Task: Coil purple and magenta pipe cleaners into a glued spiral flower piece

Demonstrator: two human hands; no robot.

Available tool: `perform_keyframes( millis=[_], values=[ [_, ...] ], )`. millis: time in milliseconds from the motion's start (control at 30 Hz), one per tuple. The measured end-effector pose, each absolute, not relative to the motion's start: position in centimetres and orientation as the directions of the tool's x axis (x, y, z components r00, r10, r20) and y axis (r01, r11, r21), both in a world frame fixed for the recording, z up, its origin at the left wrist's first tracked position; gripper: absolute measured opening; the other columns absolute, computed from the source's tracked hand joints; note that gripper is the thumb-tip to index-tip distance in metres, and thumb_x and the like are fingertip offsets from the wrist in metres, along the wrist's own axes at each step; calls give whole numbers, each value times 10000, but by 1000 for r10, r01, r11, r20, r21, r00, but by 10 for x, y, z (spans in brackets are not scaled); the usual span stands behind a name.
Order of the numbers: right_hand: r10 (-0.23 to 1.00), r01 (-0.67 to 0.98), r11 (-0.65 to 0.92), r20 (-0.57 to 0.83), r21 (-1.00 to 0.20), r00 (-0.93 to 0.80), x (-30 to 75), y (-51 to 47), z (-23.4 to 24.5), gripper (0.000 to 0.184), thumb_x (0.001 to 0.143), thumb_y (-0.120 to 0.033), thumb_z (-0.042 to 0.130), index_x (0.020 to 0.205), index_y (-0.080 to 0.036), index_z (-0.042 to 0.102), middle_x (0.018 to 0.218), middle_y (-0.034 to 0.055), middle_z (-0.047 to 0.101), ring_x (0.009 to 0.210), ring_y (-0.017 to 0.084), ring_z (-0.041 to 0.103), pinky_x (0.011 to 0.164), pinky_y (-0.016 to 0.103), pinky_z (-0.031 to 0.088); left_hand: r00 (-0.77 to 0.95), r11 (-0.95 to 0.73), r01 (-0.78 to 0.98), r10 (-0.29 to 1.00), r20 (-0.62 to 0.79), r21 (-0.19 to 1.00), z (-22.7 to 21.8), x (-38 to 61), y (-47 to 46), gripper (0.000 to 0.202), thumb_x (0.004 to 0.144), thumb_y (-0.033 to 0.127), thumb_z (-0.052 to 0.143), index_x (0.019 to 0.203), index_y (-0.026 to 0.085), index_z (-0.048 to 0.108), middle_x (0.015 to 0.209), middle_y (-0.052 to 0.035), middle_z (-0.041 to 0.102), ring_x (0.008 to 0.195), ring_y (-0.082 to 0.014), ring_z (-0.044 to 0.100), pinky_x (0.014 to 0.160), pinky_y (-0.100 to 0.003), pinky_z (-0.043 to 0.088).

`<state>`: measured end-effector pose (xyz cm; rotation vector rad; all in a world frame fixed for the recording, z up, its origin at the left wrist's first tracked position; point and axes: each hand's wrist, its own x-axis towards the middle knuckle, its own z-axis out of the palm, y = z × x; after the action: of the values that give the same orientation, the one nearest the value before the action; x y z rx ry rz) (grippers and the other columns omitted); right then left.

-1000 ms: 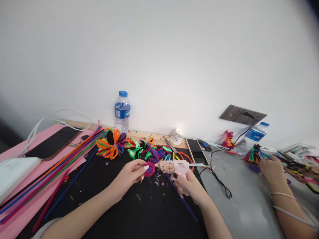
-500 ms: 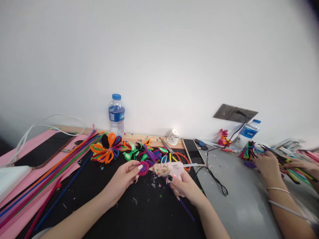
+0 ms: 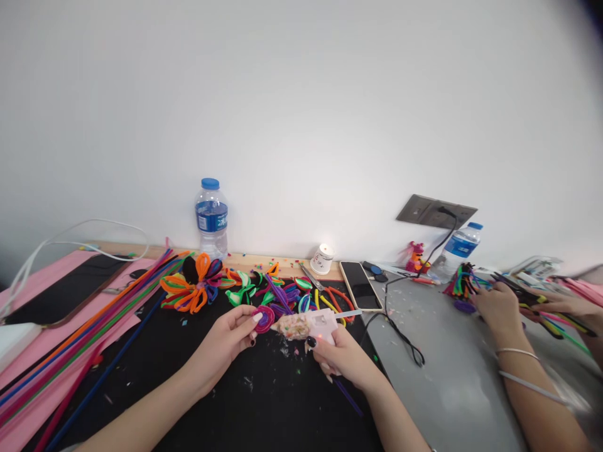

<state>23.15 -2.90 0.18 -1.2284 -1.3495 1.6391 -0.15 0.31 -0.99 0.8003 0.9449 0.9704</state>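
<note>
Left hand [image 3: 238,331]: pinching the magenta coil [image 3: 266,318]
Right hand [image 3: 335,353]: gripping the glue gun [image 3: 321,322]
Nozzle [image 3: 277,326]: between both hands, perhaps touching the coil

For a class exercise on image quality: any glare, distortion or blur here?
Head view: the wall glows brightest above the white cup, the grey tabletop shines softly; head view: the right-hand bottle leans, probably lens distortion; head view: detail smears beside the co-worker's forearm, while the glue gun looks clearer.
</note>
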Motion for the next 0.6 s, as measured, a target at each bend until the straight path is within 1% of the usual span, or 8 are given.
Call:
perform_keyframes(
  millis=[167, 367, 433, 600],
  values=[
    [910, 47, -215, -217, -976, -352, 230, -30, 4, 220, 780, -393, 587, 780, -206, 472, 449, -113, 355, 344, 43, 251, 346, 165, 247, 249, 381, -337, 918, -309, 861, -9, -1, 3, 281, 680, 337, 739, 860, 162, 613, 690, 22, 581, 591, -76, 480, 603, -198, 415],
    [920, 60, -229, -236, -972, -312, 231, -30, 0, 206, 769, -364, 579, 724, -210, 450, 462, -105, 358, 357, 49, 267, 358, 172, 284, 263, 395, -350, 912, -315, 849, -8, -2, 4, 270, 674, 334, 746, 847, 165, 625, 656, 29, 568, 608, -82, 500, 614, -200, 433],
    [925, 54, -231, -236, -971, -297, 232, -30, -2, 220, 764, -383, 589, 741, -209, 455, 466, -105, 361, 356, 50, 266, 354, 174, 286, 263, 406, -360, 908, -326, 840, -8, -2, 4, 278, 664, 332, 754, 847, 167, 627, 651, 31, 569, 609, -81, 504, 616, -196, 436],
    [930, 39, -225, -227, -973, -288, 234, -29, -4, 289, 757, -452, 611, 764, -204, 464, 466, -103, 360, 357, 49, 263, 356, 177, 248, 268, 422, -382, 902, -338, 822, -6, -1, 3, 294, 641, 320, 775, 843, 164, 630, 638, 37, 559, 601, -70, 496, 618, -186, 440]
  ],
)
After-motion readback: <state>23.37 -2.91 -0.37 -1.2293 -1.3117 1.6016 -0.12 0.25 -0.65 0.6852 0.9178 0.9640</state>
